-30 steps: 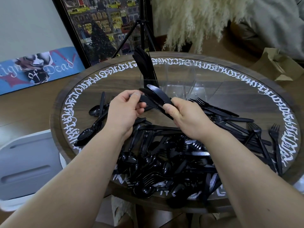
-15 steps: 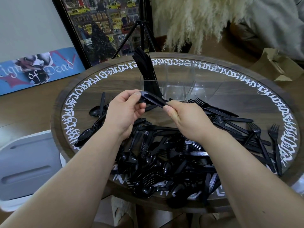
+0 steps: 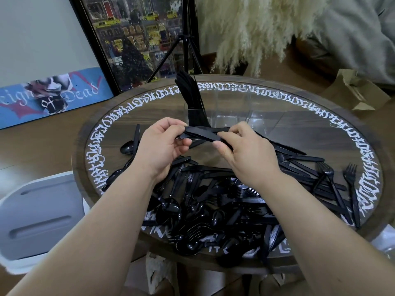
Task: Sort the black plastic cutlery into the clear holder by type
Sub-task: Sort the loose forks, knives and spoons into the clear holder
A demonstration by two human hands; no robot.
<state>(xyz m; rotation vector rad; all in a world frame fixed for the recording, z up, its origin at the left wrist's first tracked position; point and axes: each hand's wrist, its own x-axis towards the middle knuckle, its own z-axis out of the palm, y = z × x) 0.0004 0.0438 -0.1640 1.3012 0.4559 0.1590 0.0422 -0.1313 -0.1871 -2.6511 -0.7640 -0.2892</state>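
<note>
Head view gives us a small bundle of black plastic knives [image 3: 201, 135], flat and glossy, held level above the table between our two hands; we cannot count the pieces in it, since they overlap. Our left hand [image 3: 161, 146] pinches one end between thumb and curled fingers, and our right hand [image 3: 245, 151] pinches the other end the same way. A second ago the bundle tilted upward from the right hand; now it lies nearly horizontal, and both hands have risen a little toward the holder.

Just behind the bundle stands one clear holder [image 3: 226, 113], a transparent box with thin dividing walls. Its leftmost compartment carries a tight upright cluster of black knives [image 3: 188, 90], unchanged since the earlier frames; the other compartments look see-through.

Below our wrists lies one large tangled heap of loose cutlery [image 3: 213, 206], too many to count: round-bowled spoons, tined forks and straight knives. A few spoons [image 3: 128, 148] lie apart on the left, and at least two forks [image 3: 350, 174] lie at the right edge.

All of it rests on one round wooden table [image 3: 320, 129] ringed with white ornamental lettering.
</note>
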